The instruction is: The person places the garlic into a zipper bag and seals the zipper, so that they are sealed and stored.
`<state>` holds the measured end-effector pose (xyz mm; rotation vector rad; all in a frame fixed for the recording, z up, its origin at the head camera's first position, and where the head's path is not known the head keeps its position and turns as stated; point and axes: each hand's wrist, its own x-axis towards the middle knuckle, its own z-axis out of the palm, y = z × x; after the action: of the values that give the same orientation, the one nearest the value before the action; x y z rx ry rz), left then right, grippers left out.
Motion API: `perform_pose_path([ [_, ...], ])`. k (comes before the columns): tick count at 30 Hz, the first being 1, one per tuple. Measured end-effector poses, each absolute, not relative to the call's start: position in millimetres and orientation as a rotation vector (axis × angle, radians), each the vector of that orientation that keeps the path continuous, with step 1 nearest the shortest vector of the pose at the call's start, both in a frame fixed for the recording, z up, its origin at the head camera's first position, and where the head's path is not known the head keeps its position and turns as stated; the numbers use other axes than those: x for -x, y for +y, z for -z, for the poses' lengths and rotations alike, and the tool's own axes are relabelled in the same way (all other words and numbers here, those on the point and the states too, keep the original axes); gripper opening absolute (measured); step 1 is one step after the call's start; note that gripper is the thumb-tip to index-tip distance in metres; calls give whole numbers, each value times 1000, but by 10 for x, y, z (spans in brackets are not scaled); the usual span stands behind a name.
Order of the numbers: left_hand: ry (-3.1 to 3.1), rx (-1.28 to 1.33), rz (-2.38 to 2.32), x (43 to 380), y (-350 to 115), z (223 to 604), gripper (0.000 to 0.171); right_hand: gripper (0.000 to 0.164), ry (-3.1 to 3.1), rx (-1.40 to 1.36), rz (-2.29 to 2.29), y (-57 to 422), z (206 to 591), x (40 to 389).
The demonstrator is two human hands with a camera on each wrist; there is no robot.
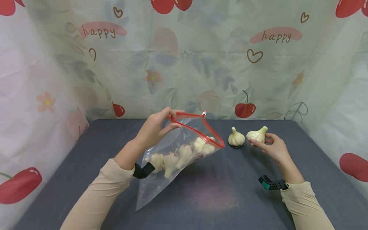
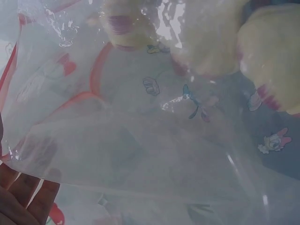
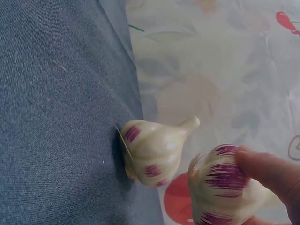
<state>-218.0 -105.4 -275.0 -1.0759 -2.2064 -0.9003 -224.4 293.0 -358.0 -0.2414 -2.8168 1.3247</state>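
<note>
Pinching bag rim (image 1: 212,131) w/ L fingers (image 1: 171,127), garlic (image 1: 256,136) w/ R fingers (image 1: 261,145), 2nd bulb (image 1: 236,138) btwn on tbl (image 1: 244,210)

Downward head view, close wrist views, left sharing bag (image 1: 173,142)

Right hand (image 1: 276,148) grips a garlic bulb (image 1: 256,136); left hand (image 1: 155,127), a bag (image 1: 150,190) of perhaps five (image 1: 185,154).
</note>
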Motion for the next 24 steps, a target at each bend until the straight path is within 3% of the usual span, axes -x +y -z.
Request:
perform_pose_path([
  [24,-2191,1094,964,2160,-1062,2726,29,89,-2799,160,-1304,2802,3402,2165],
])
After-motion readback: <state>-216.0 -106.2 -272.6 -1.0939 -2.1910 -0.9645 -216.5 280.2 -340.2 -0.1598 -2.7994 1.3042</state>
